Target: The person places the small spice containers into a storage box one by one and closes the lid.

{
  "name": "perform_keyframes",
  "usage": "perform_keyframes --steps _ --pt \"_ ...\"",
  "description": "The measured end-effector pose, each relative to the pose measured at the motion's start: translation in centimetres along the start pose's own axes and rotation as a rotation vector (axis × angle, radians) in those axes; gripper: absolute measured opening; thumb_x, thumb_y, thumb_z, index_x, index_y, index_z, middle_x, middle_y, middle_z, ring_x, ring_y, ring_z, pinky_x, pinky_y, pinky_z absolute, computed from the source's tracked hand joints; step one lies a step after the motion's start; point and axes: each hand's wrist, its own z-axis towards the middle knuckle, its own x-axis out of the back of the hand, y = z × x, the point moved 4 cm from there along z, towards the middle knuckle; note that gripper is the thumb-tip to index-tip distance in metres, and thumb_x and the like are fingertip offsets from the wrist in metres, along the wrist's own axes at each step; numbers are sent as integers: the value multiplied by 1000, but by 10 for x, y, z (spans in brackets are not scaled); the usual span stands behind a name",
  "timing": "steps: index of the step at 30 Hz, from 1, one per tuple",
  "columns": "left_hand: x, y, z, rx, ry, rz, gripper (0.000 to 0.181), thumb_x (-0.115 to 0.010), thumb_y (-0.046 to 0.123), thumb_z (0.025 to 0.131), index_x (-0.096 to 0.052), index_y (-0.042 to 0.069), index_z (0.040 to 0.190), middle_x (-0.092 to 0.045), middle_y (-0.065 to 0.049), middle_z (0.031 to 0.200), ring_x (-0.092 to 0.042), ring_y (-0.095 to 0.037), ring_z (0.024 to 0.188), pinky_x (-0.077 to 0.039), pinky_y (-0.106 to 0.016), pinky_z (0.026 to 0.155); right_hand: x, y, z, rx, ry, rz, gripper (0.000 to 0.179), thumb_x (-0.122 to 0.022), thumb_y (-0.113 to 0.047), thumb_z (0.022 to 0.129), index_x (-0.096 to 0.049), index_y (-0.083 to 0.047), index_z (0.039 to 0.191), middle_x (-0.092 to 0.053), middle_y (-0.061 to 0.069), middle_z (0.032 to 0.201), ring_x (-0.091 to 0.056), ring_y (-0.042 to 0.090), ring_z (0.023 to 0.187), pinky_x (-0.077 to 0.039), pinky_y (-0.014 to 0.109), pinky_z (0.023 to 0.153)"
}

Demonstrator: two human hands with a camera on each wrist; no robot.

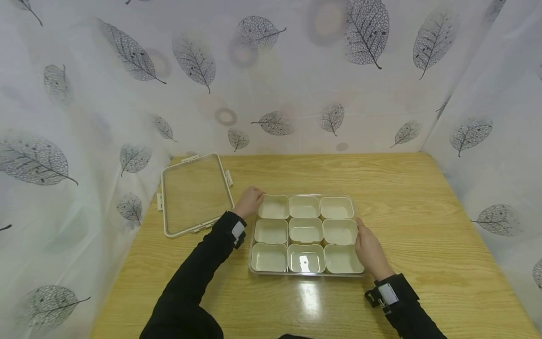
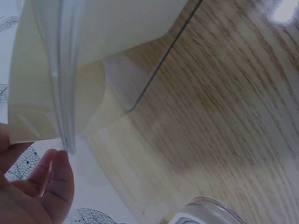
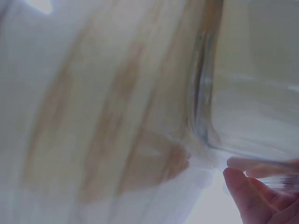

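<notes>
A clear plastic box (image 1: 306,274) holds rows of cream cups. My left hand (image 1: 250,201) pinches the back-left cup (image 1: 274,208) at its outer corner. In the left wrist view this cup (image 2: 32,109) stands tilted above the clear box rim (image 2: 65,93), with the fingers (image 2: 60,170) right at the rim's end. My right hand (image 1: 372,249) grips the right side of the box, fingers along its wall. In the right wrist view the fingertips (image 3: 236,179) lie at the corner of the box; part of that hand is out of frame.
Left of the box, a clear lid (image 1: 196,193) with a cream frame and side clips lies on the wooden table (image 1: 402,188). A curtain (image 1: 296,70) printed with leaves hangs behind the table and along both sides.
</notes>
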Motion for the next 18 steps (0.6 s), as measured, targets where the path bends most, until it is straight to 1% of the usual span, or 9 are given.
perform_keyframes --steps 4,5,7,9,11,12,13,14,18 --pt "-5 -9 4 2 -5 -9 28 -42 10 94 -60 -5 108 -53 -21 109 -45 -33 106 -37 -41 89 0 -1 1 -10 -17 15 41 -25 1 93 -22 15 131 -38 35 122 -38 44 112 -35 51 89" --pt "-11 -20 10 -31 13 -15 30 -41 15 94 -62 -3 107 -54 -19 107 -46 -31 103 -39 -38 87 0 -1 1 -13 -21 18 41 -25 1 93 -22 15 131 -37 35 123 -38 44 113 -35 50 89" --pt "-23 -41 22 -27 -6 -43 32 -40 20 95 -62 1 109 -54 -17 111 -45 -30 106 -38 -38 88 0 -1 1 -13 -23 20 41 -25 1 93 -22 15 132 -37 35 124 -37 44 113 -34 50 90" --pt "-42 -70 37 -69 4 -55 35 -39 26 95 -63 4 109 -54 -15 112 -45 -28 105 -39 -35 86 0 -1 1 -9 -20 17 41 -25 1 93 -22 15 132 -37 35 123 -38 44 113 -35 50 89" --pt "-58 -95 51 -76 -7 -69 36 -40 30 94 -63 6 109 -53 -13 113 -45 -27 106 -39 -35 86 0 0 1 -5 -15 16 41 -25 1 93 -22 15 132 -38 35 123 -38 43 113 -35 50 89" --pt "-62 -100 55 -67 -12 -53 35 -40 28 94 -62 6 110 -53 -14 115 -44 -28 107 -39 -36 87 0 0 1 -4 -13 15 41 -25 1 93 -22 15 132 -38 34 123 -38 43 113 -35 50 89" --pt "-64 -101 56 -69 -13 -50 35 -41 29 94 -62 6 111 -52 -14 115 -45 -28 107 -40 -36 86 0 0 1 -3 -12 14 41 -25 1 93 -22 15 132 -38 34 123 -39 43 113 -35 50 89" --pt "-65 -103 56 -106 10 -37 37 -40 31 94 -62 7 111 -53 -14 112 -46 -27 103 -41 -34 83 0 0 1 -3 -13 13 41 -25 0 93 -22 15 132 -38 34 123 -39 43 113 -35 50 89" --pt "-41 -66 33 -63 5 -32 35 -41 24 94 -57 4 116 -51 -17 112 -48 -29 101 -42 -36 82 -1 0 1 -3 -10 14 41 -26 0 93 -22 14 132 -38 34 123 -39 43 113 -35 50 89"
